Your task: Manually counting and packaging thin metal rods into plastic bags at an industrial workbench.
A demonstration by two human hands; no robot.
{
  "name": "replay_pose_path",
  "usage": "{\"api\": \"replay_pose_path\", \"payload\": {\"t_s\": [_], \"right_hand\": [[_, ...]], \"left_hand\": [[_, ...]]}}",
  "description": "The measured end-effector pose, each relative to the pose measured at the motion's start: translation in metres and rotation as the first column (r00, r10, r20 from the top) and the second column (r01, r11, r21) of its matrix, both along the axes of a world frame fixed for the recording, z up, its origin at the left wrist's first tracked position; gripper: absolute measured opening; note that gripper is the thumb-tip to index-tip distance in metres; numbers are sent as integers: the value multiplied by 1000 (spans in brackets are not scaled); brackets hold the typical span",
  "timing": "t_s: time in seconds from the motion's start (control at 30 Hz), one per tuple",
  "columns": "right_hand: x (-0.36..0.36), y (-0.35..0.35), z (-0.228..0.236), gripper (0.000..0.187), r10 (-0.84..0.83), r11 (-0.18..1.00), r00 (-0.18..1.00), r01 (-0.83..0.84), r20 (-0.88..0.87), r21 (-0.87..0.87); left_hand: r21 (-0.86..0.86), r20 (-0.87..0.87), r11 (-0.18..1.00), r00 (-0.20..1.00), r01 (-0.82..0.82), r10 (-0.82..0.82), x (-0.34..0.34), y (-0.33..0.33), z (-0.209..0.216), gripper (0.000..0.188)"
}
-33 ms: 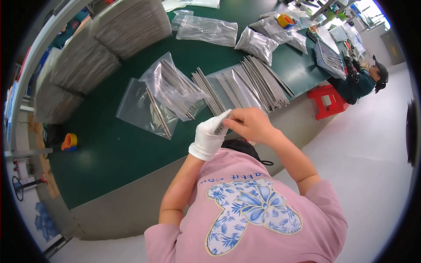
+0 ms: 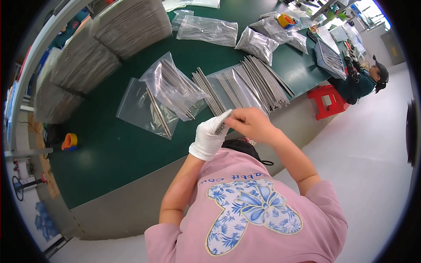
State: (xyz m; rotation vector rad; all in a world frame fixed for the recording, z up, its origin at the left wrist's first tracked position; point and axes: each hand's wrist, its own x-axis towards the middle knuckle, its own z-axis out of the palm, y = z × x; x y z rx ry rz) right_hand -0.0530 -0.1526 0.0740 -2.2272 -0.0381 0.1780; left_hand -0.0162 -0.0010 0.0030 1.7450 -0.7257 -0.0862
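In a white glove, my left hand (image 2: 207, 139) is closed around a small bundle of metal tubes (image 2: 219, 129), whose round hollow ends face up. My bare right hand (image 2: 254, 125) meets the glove's fingertips, its thumb and forefinger pinched at the bundle's edge; what lies between them is hidden. Just beyond the glove, a row of thin metal rods (image 2: 208, 93) lies on the green table (image 2: 131, 151). To its right is a larger spread of rods (image 2: 265, 83), partly on a clear plastic bag. On the left, a clear bag (image 2: 160, 76) covers more rods, beside two loose rods (image 2: 158, 111).
Tall stacks of grey trays (image 2: 131, 28) stand at the back left. A yellow-orange tape roll (image 2: 69, 141) sits at the left edge. Filled silvery bags (image 2: 258, 44) and flat clear bags (image 2: 208, 31) lie at the back. A co-worker (image 2: 366, 83) sits far right by a red stool (image 2: 325, 101).
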Motion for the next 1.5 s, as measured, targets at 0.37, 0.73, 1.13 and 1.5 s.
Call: {"api": "replay_pose_path", "payload": {"t_s": [0.37,0.73,1.13,1.5], "right_hand": [[-18,-63,-13,15,-251,957,966,258,70,-134],[-36,-65,-69,20,-759,575,643,733,-96,364],[-6,2,-172,22,-441,823,893,360,-94,-440],[19,12,-18,11,-178,983,852,131,493,128]], "left_hand": [[-160,28,986,998,-53,58,-4,4,-4,22],[-290,-247,930,957,-225,154,9,23,-13,20],[-261,-297,946,948,-193,111,6,13,-6,28],[-119,-161,976,973,-184,164,8,5,-2,24]]}}
